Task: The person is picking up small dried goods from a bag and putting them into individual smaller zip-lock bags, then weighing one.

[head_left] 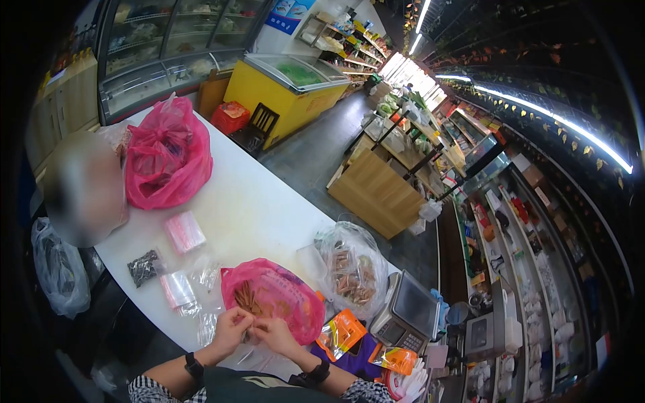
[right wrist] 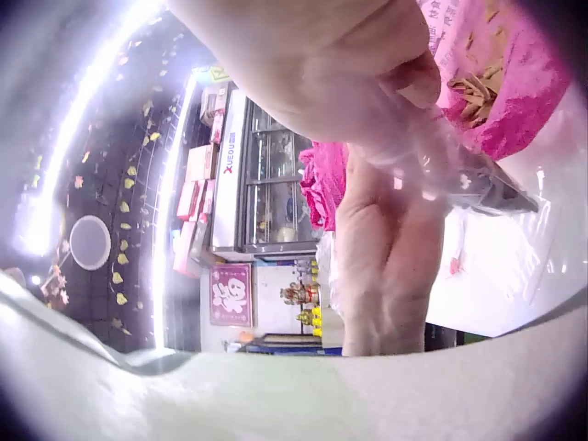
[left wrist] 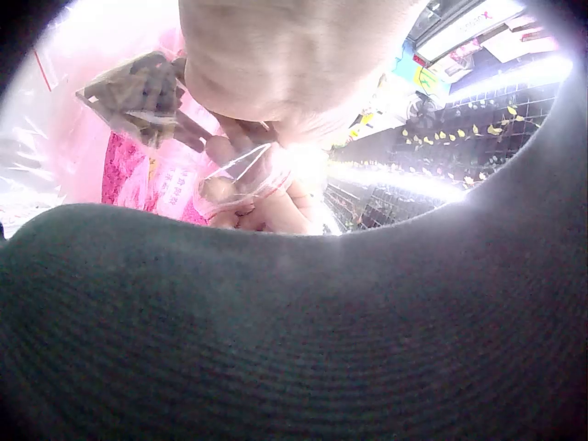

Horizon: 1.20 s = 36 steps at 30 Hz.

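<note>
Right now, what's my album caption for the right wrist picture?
Right hand and left hand hold a clear bag near a pink bag.

Is a small clear plastic bag (left wrist: 138,99), pinched aslant, with brownish contents (right wrist: 496,193) at one end, near an open pink plastic bag (head_left: 306,294) of brown sticks (head_left: 247,296)

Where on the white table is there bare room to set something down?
The widest bare patch of the white table lies between the far pink bag, near pink bag and clear bag; a smaller one between the far pink bag and dark packet. Crowded: plastic sachets beside the left hand, orange packets and scale beyond the right hand.
</note>
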Motion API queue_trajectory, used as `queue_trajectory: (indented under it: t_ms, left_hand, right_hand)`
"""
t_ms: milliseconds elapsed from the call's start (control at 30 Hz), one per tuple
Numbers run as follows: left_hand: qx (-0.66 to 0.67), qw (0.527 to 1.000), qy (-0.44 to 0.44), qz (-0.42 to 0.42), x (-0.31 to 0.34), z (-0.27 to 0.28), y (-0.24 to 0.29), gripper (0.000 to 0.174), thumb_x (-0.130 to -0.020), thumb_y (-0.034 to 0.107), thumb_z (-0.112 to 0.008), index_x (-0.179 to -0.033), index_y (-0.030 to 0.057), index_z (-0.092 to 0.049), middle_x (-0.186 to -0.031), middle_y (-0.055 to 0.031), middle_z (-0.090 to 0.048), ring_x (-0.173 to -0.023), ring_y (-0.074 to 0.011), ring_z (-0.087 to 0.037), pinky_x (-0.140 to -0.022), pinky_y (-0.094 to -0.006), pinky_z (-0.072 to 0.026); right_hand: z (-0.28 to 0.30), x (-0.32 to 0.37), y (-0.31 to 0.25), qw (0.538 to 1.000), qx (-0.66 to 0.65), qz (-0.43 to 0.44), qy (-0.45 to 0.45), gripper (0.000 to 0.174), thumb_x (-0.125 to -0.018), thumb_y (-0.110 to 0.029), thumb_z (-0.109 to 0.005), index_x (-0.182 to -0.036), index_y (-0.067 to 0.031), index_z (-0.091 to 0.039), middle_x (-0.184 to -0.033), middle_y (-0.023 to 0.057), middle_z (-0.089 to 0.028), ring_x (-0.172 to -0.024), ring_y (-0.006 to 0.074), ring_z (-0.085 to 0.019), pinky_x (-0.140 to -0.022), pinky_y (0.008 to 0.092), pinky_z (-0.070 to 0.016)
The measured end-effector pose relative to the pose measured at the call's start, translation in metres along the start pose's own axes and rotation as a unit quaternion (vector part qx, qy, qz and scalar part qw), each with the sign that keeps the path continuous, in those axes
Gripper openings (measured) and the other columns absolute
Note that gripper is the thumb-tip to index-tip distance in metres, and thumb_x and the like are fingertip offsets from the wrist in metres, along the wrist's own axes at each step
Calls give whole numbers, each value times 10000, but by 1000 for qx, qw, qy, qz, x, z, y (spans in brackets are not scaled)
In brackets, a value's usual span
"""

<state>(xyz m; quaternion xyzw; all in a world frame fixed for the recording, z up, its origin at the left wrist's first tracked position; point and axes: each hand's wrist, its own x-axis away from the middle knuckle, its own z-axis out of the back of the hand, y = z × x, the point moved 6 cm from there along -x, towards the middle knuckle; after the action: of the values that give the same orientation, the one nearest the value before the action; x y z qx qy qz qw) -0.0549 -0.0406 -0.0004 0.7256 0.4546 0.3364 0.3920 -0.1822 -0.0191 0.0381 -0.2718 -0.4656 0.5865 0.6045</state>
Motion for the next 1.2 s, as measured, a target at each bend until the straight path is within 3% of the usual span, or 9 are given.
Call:
queue_trajectory:
  t_ms: [300, 400, 467, 567, 733, 800, 933, 1100, 1200]
  left_hand:
    - [-90, 996, 26, 5, 3, 4, -4, 72, -917, 98, -641, -917, 29, -661, -797, -6, -644, -749, -71, -577, -662, -234, -463]
    - [-37, 998, 39, 19, 3, 10, 0, 90, -931, 111, -627, -902, 31, -656, -786, 0, -635, -731, -70, -571, -658, -234, -460]
    - [13, 998, 49, 48, -2, 18, -2, 97, -943, 122, -615, -913, 37, -651, -801, 4, -633, -734, -72, -573, -667, -235, -461]
    - [52, 992, 62, 102, -3, 25, -2, 112, -959, 146, -600, -945, 45, -645, -864, 1, -639, -779, -75, -581, -715, -236, -465]
    - [89, 983, 45, 154, -5, 17, 6, 155, -975, 184, -587, -1046, 49, -614, -1018, -20, -636, -909, -95, -598, -838, -257, -473]
    - [45, 996, -53, 54, -10, 6, 24, 255, -947, 184, -634, -1147, 37, -572, -1079, -46, -626, -972, -124, -607, -889, -291, -480]
    - [16, 980, -149, 131, 1, -4, 14, 390, -912, 176, -683, -1234, 20, -526, -1127, -72, -617, -993, -136, -606, -888, -318, -493]
    - [-149, 947, -258, 123, 1, -7, 1, 453, -875, 143, -719, -1261, 9, -525, -1113, -56, -628, -962, -121, -601, -829, -296, -509]
    - [-42, 951, -236, 194, 1, -8, -8, 447, -871, 141, -720, -1260, 15, -539, -1090, -41, -637, -977, -110, -598, -851, -277, -493]
  right_hand:
    - [1, 3, -12, 964, 222, 102, 105, 125, -777, -156, -669, -859, -81, -724, -732, 172, -654, -656, 367, -639, -581, 435, -499]
    - [13, 7, -18, 977, 96, 124, 145, 179, -754, -165, -742, -860, -28, -698, -803, 144, -661, -706, 290, -649, -635, 366, -502]
    - [29, 13, -56, 898, 196, 329, 217, 257, -727, -183, -781, -912, -29, -691, -893, 161, -658, -763, 284, -648, -666, 354, -502]
    - [23, 14, -59, 920, 204, 279, 184, 309, -705, -172, -802, -955, -32, -685, -979, 151, -651, -810, 273, -640, -678, 339, -494]
    - [19, 3, -3, 987, 68, 92, 109, 188, -734, -108, -789, -859, -6, -693, -738, 74, -657, -648, 197, -633, -610, 306, -487]
    - [25, 1, 4, 992, -9, 73, 102, 160, -751, -99, -786, -835, 1, -692, -705, 57, -657, -630, 153, -622, -596, 288, -484]
    - [31, -1, 11, 965, -248, 20, 79, 131, -794, -87, -780, -798, 5, -687, -710, 18, -666, -653, 52, -584, -581, 225, -463]
    - [45, 2, 13, 980, -153, -47, 121, 131, -806, -87, -775, -783, 2, -682, -679, -3, -633, -643, 48, -562, -587, 207, -452]
    - [48, 5, 9, 981, -120, -13, 149, 148, -810, -99, -776, -802, 2, -669, -716, -6, -635, -655, 44, -551, -588, 210, -448]
